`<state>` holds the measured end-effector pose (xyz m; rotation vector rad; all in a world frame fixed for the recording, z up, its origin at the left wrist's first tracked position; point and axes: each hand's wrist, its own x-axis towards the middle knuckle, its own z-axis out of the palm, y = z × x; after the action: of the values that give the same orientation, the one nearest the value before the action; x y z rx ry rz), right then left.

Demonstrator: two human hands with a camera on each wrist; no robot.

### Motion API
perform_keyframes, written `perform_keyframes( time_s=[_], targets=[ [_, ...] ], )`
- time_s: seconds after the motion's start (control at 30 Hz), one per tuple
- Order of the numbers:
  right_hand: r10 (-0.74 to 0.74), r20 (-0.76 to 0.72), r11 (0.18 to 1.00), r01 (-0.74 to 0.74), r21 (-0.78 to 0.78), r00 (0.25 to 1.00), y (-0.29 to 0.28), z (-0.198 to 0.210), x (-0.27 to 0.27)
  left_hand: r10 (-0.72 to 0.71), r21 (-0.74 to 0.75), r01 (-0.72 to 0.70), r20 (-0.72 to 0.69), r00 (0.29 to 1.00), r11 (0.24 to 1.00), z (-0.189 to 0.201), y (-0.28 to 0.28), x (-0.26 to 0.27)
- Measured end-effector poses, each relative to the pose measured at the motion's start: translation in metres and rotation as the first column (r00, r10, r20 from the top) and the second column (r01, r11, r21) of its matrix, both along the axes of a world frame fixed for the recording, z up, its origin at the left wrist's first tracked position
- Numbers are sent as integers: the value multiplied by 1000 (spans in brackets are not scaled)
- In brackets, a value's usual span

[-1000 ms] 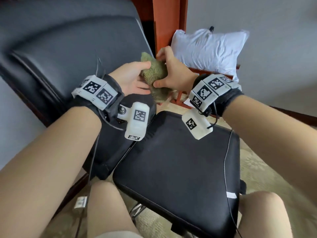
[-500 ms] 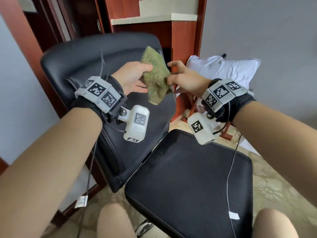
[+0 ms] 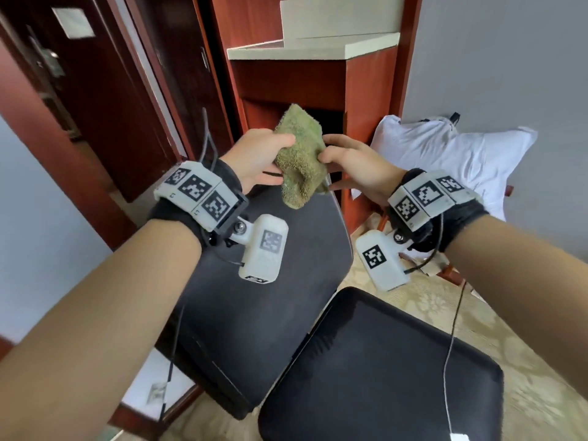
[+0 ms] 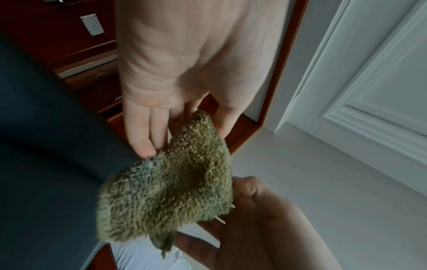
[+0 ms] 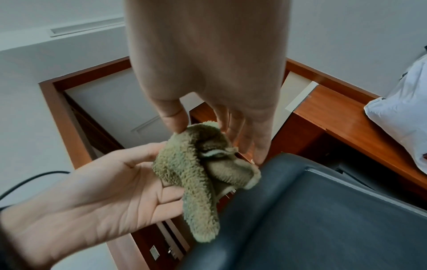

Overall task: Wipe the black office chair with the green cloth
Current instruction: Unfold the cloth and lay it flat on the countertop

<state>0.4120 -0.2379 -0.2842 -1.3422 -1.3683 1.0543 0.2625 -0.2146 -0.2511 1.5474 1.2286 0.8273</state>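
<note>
The green cloth (image 3: pixel 300 160) hangs crumpled in the air between both hands, just above the top edge of the black office chair's backrest (image 3: pixel 270 297). My left hand (image 3: pixel 275 159) grips its left side, thumb on top and fingers underneath. My right hand (image 3: pixel 326 151) pinches its right edge between thumb and forefinger. The chair's seat (image 3: pixel 381 361) lies below my right forearm. In the left wrist view the cloth (image 4: pixel 175 182) spreads below the left fingers (image 4: pixel 143 138). The right wrist view has the cloth (image 5: pixel 191 169) bunched beside the chair (image 5: pixel 312 210).
A red-brown wooden cabinet (image 3: pixel 366 122) stands right behind the backrest. A white pillow (image 3: pixel 445 148) lies to the right against the grey wall. A dark wooden door (image 3: pixel 95 106) is at the left. A thin cable (image 3: pixel 451 345) crosses the seat's right side.
Both hands have risen with the cloth from in front of the backrest to above its top edge. The right hand's full grasp has become a pinch on the cloth's edge.
</note>
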Motion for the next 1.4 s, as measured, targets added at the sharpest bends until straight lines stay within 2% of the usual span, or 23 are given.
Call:
perform_keyframes(
  time_s=[0.23,0.47,0.63,0.8,1.03,1.27,1.4],
  targets=[
    [-57,-3,998,57,-34,998,15,69,34,37,-46,-39,-39,999,998,70,15,37],
    [-10,-145,998,1,-58,989,0,107,111,99,-72,-95,55,994,993,90,-19,107],
    [71,-104,997,-73,-22,992,-2,116,144,204,-125,-189,116,972,974,90,-33,144],
    [66,-83,998,-66,-2,994,2,116,164,256,-168,-235,116,960,957,87,-34,165],
    [45,-20,999,-45,-1,999,5,124,184,268,-197,-241,121,956,950,90,-26,185],
    [-25,-24,999,26,28,999,-11,131,197,223,-120,-210,109,969,970,93,-29,191],
    [-62,23,998,61,24,998,-13,131,216,180,-92,-174,67,981,980,102,-27,209]
  ],
)
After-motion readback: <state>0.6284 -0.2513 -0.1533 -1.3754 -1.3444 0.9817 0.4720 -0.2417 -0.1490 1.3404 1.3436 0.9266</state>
